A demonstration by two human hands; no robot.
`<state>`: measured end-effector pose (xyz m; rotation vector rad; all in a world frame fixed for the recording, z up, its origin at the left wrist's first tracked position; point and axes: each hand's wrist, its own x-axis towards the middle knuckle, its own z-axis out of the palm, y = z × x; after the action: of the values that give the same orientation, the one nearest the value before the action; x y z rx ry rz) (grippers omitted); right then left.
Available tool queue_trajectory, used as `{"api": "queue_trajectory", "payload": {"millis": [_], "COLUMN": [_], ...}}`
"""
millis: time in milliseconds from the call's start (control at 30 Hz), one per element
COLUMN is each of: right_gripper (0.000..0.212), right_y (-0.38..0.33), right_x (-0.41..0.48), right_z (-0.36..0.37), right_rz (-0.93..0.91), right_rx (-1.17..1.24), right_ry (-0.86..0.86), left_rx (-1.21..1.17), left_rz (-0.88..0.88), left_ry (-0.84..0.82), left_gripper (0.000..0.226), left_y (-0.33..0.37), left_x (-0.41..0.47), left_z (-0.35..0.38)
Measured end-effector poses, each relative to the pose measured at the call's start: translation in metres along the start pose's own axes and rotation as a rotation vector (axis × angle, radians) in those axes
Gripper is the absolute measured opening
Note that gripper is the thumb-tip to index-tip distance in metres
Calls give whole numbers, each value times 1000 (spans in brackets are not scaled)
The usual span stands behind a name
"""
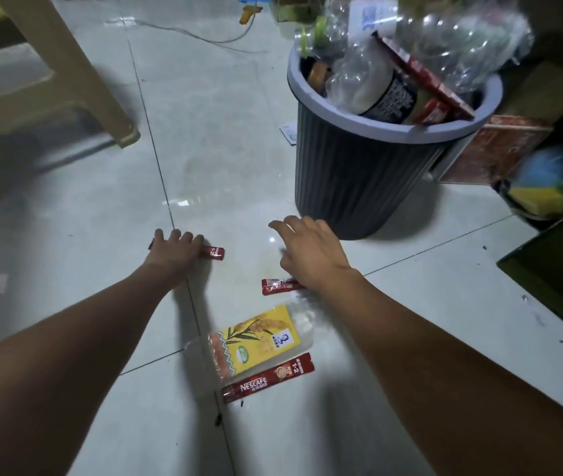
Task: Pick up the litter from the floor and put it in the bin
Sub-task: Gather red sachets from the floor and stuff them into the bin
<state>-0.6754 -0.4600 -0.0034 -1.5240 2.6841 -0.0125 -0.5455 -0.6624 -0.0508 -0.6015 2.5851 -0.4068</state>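
Pale glossy floor tiles (225, 187) with dark grout lines carry the litter, and a ribbed grey bin (359, 180) stands just beyond, already heaped with crushed clear bottles and a red carton.

Her or his left hand (173, 250) lies flat over a red coffee sachet (212, 252), fingers spread on top of it; its long axis runs left to right beneath the knuckles, one end poking out to the right. That grip presses the sachet down rather than closing round it.

A second red sachet (278, 286) lies just under the right wrist, also lengthwise left to right. The right hand (311, 250) hovers past it, loose and empty, nearer the bin than the left.

Closer to the person sit a yellow printed wrapper (259, 338), crinkled and partly clear film, and touching its near edge a third sachet (268, 377), slanting up to the right. All are thin, flat and slick, so I judge the fingers must pinch an edge.
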Motion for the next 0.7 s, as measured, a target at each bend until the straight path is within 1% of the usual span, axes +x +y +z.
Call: {"api": "queue_trajectory", "payload": {"millis": [133, 233, 300, 400, 433, 533, 600, 700], "right_gripper": [62, 63, 62, 57, 54, 43, 41, 43], "right_y": [7, 10, 11, 9, 8, 6, 4, 0], "right_x": [-5, -7, -9, -11, -12, -15, -16, -15], "right_z": [17, 25, 31, 42, 45, 53, 57, 59], "right_rz": [49, 78, 83, 82, 81, 81, 84, 84], "right_rx": [-20, -30, -25, -32, -33, -48, -55, -60], "right_ry": [-57, -82, -95, -108, -115, -158, -178, -189], "left_rx": [74, 82, -5, -267, -314, -355, -377, -399], "left_rz": [44, 36, 13, 0, 5, 2, -8, -13], "left_ry": [-23, -8, 43, 116, 138, 207, 236, 235], "left_gripper": [39, 36, 35, 31, 32, 34, 34, 31], "left_y": [6, 7, 8, 9, 10, 12, 15, 20], "left_x": [0, -1, 0, -1, -1, 0, 1, 1], "left_z": [1, -1, -8, -27, -34, -53, -63, -74]}}
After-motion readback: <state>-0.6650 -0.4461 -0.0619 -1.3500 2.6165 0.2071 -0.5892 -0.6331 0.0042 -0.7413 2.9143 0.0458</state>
